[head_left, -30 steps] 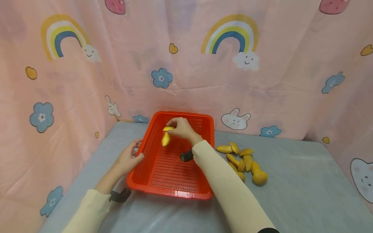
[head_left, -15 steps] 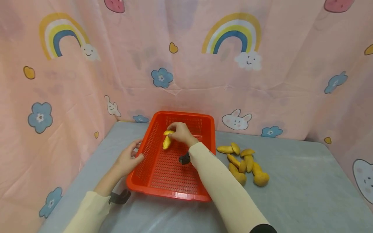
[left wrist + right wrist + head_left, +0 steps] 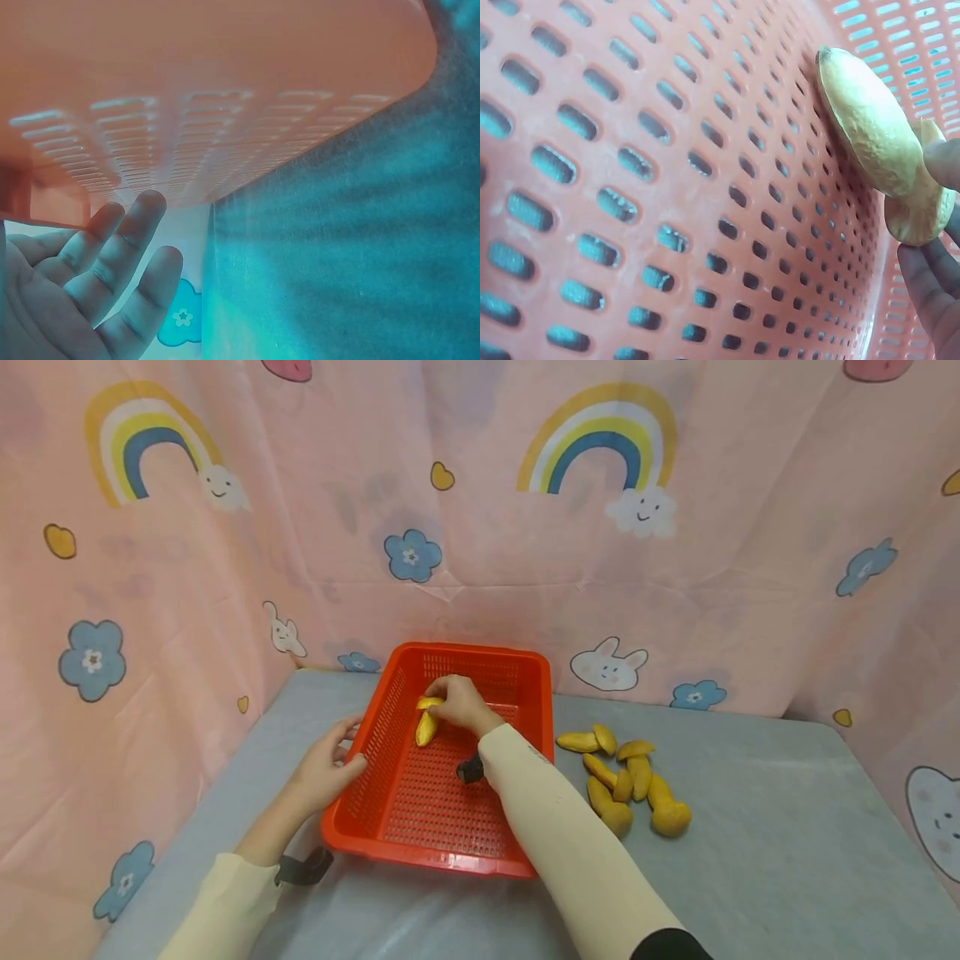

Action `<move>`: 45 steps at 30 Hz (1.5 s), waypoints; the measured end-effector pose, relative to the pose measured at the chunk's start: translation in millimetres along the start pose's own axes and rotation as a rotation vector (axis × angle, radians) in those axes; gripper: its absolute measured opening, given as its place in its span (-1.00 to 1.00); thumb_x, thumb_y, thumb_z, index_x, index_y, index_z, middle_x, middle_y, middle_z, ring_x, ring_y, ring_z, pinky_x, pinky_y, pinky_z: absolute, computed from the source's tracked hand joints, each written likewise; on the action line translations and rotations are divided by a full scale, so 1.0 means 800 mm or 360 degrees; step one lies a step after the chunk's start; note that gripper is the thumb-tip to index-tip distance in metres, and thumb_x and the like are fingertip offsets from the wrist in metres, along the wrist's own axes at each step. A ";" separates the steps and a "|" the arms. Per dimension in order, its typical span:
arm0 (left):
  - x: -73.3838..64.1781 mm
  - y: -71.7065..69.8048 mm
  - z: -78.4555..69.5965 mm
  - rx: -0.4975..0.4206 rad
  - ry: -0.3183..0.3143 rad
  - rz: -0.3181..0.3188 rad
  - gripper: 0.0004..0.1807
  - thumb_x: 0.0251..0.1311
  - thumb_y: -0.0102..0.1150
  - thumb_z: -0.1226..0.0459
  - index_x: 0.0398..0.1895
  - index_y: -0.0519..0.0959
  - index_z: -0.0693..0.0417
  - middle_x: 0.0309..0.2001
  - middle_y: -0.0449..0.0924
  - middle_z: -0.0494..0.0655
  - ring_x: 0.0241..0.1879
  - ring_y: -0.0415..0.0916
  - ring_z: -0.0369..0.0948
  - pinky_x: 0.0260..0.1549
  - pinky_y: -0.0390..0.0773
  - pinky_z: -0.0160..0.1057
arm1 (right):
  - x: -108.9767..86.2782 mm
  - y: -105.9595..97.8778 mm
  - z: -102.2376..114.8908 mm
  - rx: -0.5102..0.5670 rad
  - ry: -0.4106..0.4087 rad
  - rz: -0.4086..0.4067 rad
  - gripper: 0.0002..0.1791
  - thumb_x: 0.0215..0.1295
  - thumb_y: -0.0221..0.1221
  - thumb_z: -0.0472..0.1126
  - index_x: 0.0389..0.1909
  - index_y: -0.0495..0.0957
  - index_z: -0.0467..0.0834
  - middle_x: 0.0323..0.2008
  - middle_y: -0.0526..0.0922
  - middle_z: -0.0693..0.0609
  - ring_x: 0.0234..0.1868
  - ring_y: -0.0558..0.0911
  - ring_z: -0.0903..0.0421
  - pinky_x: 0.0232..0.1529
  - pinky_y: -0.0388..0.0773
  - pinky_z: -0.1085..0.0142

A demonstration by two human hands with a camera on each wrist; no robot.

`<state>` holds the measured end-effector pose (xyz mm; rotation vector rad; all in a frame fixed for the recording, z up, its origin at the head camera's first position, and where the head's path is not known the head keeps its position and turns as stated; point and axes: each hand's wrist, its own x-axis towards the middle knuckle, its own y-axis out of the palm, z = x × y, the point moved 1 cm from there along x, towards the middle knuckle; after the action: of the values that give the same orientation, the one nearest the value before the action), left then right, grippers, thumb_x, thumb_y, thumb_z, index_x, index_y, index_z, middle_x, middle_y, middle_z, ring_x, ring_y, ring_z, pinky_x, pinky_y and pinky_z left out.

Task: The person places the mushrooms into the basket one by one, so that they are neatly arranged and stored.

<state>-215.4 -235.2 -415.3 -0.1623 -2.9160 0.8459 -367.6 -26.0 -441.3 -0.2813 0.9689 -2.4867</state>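
Observation:
A yellow mushroom (image 3: 427, 724) lies low inside the red perforated basket (image 3: 495, 866), near its left wall. My right hand (image 3: 460, 703) reaches into the basket and holds that mushroom by the cap end, thumb on one side and fingers on the other. In the right wrist view the mushroom's stem (image 3: 862, 112) points away from the hand, close to the basket floor. My left hand (image 3: 321, 774) is at the basket's left rim. Its fingers (image 3: 142, 225) stretch loosely along the outside of the wall in the left wrist view, where the thumb is hidden.
Several yellow mushrooms (image 3: 630, 785) lie grouped on the grey table (image 3: 765, 827) to the right of the basket. A pink patterned curtain (image 3: 480, 552) hangs behind and to the left. A dark wrist device (image 3: 306, 867) sits on my left wrist.
My right hand has lowered slightly with the mushroom, toward the basket floor. My left hand keeps its place at the rim. The head view has shifted a little.

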 end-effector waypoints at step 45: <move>-0.005 0.006 -0.006 0.0069 -0.0005 0.0017 -0.32 0.23 0.03 0.36 0.43 0.12 0.23 0.13 0.36 0.29 -0.15 0.60 0.00 -0.32 0.69 -0.11 | -0.056 -0.079 0.061 0.0234 -0.0094 -0.0139 -0.61 0.18 0.31 -0.18 0.05 0.59 -0.13 0.09 0.60 -0.11 0.01 0.58 -0.03 0.06 0.56 0.17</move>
<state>-210.8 -228.8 -414.0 -0.1733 -2.8997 0.9108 -333.3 8.2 -363.5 -0.3540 0.7612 -2.5975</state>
